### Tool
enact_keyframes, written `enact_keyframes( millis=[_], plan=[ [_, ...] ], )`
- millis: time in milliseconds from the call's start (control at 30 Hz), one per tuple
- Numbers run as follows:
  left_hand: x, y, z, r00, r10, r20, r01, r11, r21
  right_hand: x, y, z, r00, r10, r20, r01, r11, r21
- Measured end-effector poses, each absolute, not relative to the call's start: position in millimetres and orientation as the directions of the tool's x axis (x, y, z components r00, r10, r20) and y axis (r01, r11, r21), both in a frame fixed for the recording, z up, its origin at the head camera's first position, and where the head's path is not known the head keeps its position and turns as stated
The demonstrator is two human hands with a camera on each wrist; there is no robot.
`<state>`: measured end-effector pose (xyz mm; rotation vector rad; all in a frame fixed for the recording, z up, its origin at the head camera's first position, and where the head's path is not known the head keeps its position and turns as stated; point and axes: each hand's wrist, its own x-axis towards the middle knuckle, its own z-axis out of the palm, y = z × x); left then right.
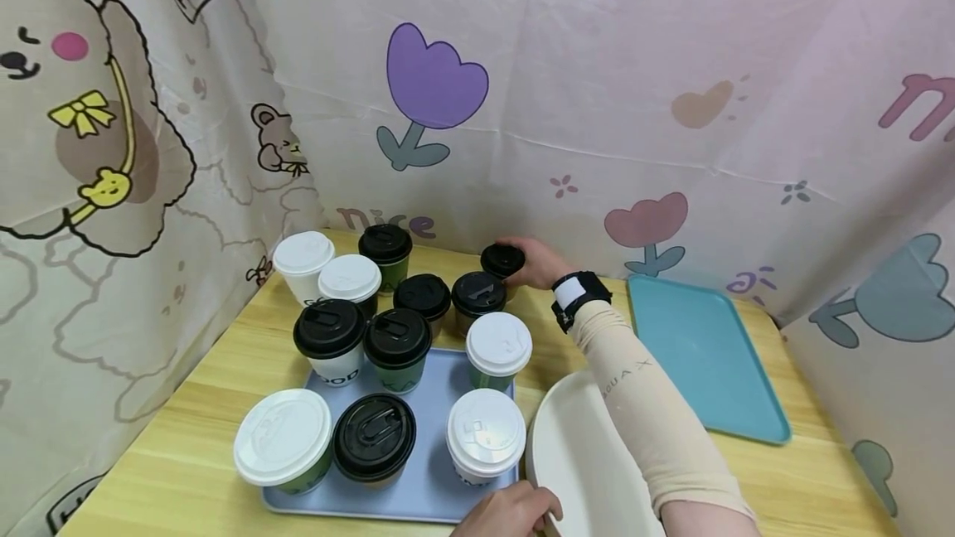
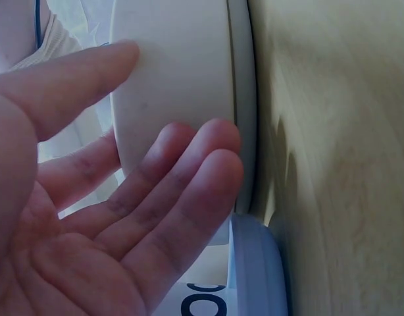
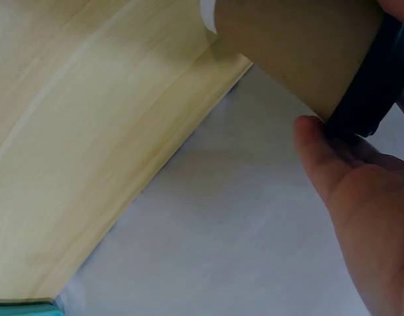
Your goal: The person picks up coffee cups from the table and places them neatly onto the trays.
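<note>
Clearly, the gripped cup (image 3: 294, 49) is brown beneath its black lid (image 3: 373, 82).

In the head view, the bottom edge cuts off the left grip (image 1: 510, 510) and a white basin (image 1: 585, 446), partly covered by the right sleeve (image 1: 656, 400). The right grip's (image 1: 543, 263) black-lidded cup (image 1: 503, 258) is mostly hidden behind a neighbouring cup (image 1: 479, 293); the right wrist view crops its lid.
</note>
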<state>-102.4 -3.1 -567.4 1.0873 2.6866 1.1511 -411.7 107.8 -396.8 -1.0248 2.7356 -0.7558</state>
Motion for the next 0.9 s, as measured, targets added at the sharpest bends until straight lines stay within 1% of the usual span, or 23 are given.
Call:
enact_keyframes(
  millis=[100, 200, 367, 500, 567, 700, 900],
  plan=[
    [-102.5, -1.3, -570.2, -0.752, 0.61, 0.249, 0.603, 0.485, 0.633, -408.7, 108.6, -399.9, -0.772, -0.632, 0.07, -0.575, 0.646, -0.503],
    [-102.9, -1.0, -569.1, -0.749, 0.621, 0.231, 0.596, 0.478, 0.645, -406.3, 111.1, -404.9, -0.778, -0.619, 0.105, -0.576, 0.637, -0.512],
    [-106.5, -4.6, -568.6, -0.749, 0.645, 0.149, 0.521, 0.436, 0.734, -402.2, 122.5, -409.4, -0.793, -0.589, 0.156, -0.562, 0.608, -0.561],
    [-108.1, -6.1, -569.2, -0.747, 0.657, 0.098, 0.454, 0.398, 0.797, -389.5, 143.5, -398.4, -0.804, -0.56, 0.201, -0.555, 0.585, -0.591],
    [-107.9, -5.6, -567.4, -0.748, 0.659, 0.083, 0.431, 0.386, 0.815, -377.1, 157.3, -389.1, -0.801, -0.551, 0.232, -0.568, 0.578, -0.587],
    [-106.4, -5.0, -559.4, -0.761, 0.647, 0.046, 0.373, 0.378, 0.848, -339.3, 188.2, -374.0, -0.818, -0.502, 0.282, -0.559, 0.574, -0.599],
    [-103.1, -5.1, -545.6, -0.79, 0.614, -0.015, 0.281, 0.383, 0.88, -275.9, 232.0, -375.5, -0.846, -0.433, 0.311, -0.521, 0.549, -0.654]
  ],
)
